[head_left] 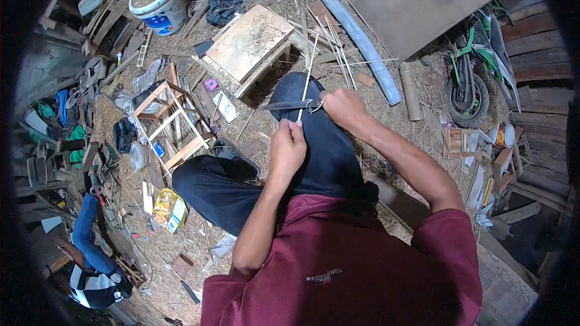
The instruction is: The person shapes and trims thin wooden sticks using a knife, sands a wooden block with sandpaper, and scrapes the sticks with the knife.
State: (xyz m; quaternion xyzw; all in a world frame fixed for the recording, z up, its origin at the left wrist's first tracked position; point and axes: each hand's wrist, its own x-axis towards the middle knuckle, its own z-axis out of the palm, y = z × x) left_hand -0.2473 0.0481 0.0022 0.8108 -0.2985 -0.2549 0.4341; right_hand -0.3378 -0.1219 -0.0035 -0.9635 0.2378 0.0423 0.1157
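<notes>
My right hand (pixel 343 108) is closed around the handle of a knife (pixel 284 105), its blade pointing left across my raised knee. Pinched in my left hand (pixel 289 148) is a thin pale wooden stick (pixel 309 69), which extends away from me past the knee. The blade crosses the stick just beyond my left fingertips; whether it cuts into the wood I cannot tell. My right fingers hide most of the knife handle.
A low wooden table (pixel 248 39) stands ahead, with more thin sticks (pixel 341 54) and a grey pole (pixel 362 48) to its right. A wooden frame (pixel 172 124) is at left, near a white bucket (pixel 157 3). Another person (pixel 90 247) is at lower left.
</notes>
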